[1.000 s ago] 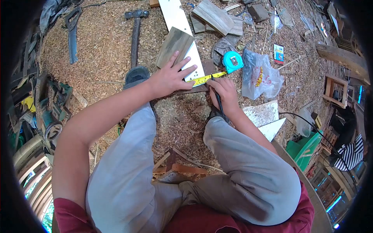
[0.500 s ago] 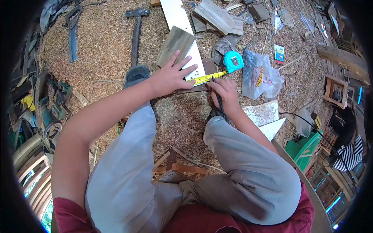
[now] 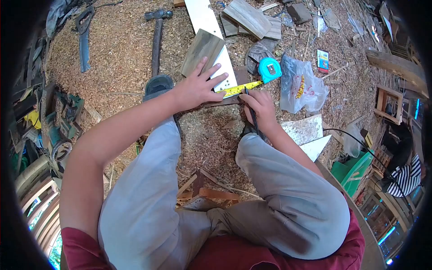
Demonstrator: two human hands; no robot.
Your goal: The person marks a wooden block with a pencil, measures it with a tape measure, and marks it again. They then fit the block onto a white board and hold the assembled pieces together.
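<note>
Glossy plastic tape measure [image 3: 270, 69], smooth white board [image 3: 223, 67], rough weathered plank [image 3: 201, 51].

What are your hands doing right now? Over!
Left hand flat on white board, pinning yellow tape. Right hand shut on pencil, tip at the tape. Teal tape case lies beside; nothing blocking.

Turquoise tape measure [image 3: 269, 69] with yellow blade [image 3: 238, 89], white board [image 3: 211, 31], black pencil [image 3: 252, 113].
</note>
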